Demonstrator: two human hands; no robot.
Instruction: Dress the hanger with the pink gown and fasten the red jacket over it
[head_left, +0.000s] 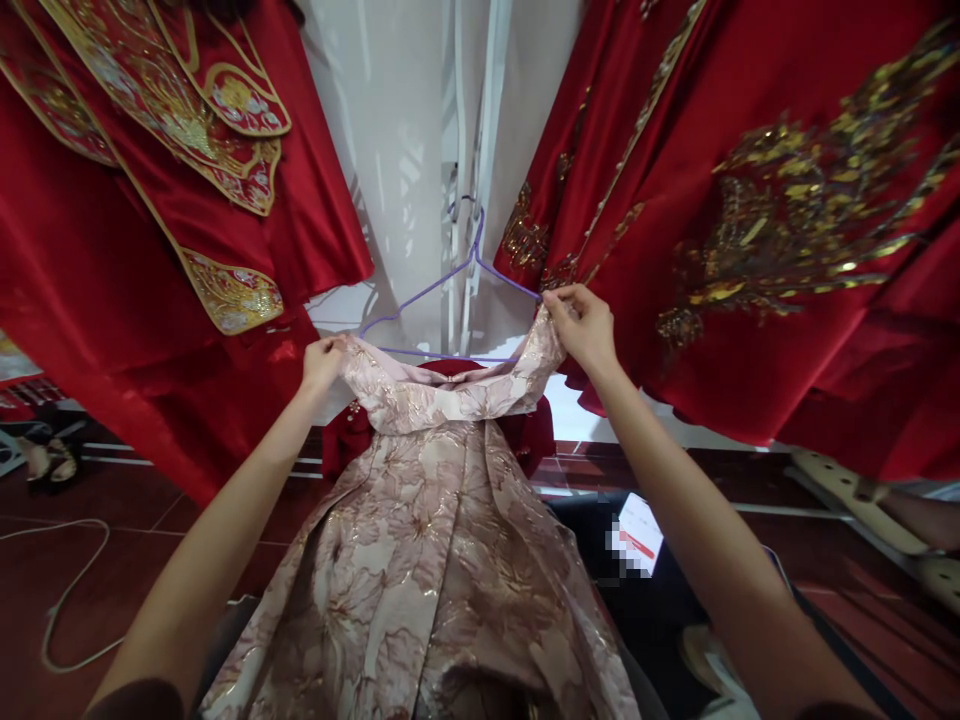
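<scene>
A pink floral brocade dress (427,540) hangs down in front of me from its shoulders. My left hand (321,362) is closed on the dress's left shoulder edge. My right hand (583,325) pinches the right shoulder against the end of a purple wire hanger (442,285). The hanger's hook is caught on a white vertical rail (480,120). A dark red lining (450,368) shows inside the neckline.
Red satin garments with gold embroidery hang at the left (150,200) and right (750,220). A white wall (390,150) stands behind. A white cord (67,600) lies on the dark red floor; a white tag (637,535) sits on a black surface at the lower right.
</scene>
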